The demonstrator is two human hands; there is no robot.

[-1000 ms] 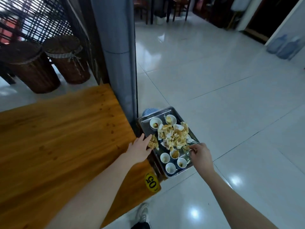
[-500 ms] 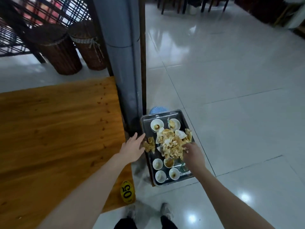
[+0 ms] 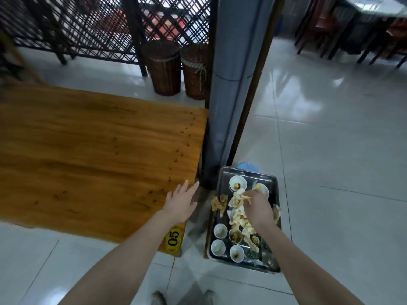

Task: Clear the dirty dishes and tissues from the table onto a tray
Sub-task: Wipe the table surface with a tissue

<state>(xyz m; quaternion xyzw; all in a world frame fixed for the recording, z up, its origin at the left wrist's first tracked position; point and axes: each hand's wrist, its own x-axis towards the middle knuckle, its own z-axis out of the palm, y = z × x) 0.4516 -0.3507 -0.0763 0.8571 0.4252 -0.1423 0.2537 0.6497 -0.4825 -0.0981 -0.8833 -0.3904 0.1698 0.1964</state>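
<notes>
Obs.: the steel tray (image 3: 222, 179) sits low at lower centre-right of the frame, just beside the right end of the wooden tabletop (image 3: 88, 155). Its long axis runs from frame bottom to frame top. A blue stool (image 3: 247, 166) peeks out beyond its upper rim and is probably carrying it.

Task items: all that show are on the tray.
- Tissue heap (image 3: 236, 219): crumpled, stained yellow-brown, soft and loose, running down the tray's middle.
- Small white bowls (image 3: 220, 230): round, glazed, with brown dregs. Four are at the lower end and two at the upper end.
- Stray wad (image 3: 218, 204): lies at the tray's left rim. Whether it overhangs, I cannot tell.

Right grip (image 3: 257, 209): down on the heap's upper part, fingers curled into the tissues, pinching paper.
Left grip (image 3: 181, 202): flat and slack, fingers straight, holding nothing, over the tabletop's lower right corner.

Key relation: the stray wad lies between the two grips, right of the left grip and left of the right grip. The right is nearer and already in the paper, so by my reckoning it should tuck the wad in.

Materials: the tabletop is orange varnished wood with visible grain, dark specks and a yellow oval tag "05" (image 3: 173, 238) on its lower edge. The floor is pale glossy tile (image 3: 330, 139).

Risk (judgement): the loose paper may spill over the shallow rim.
</notes>
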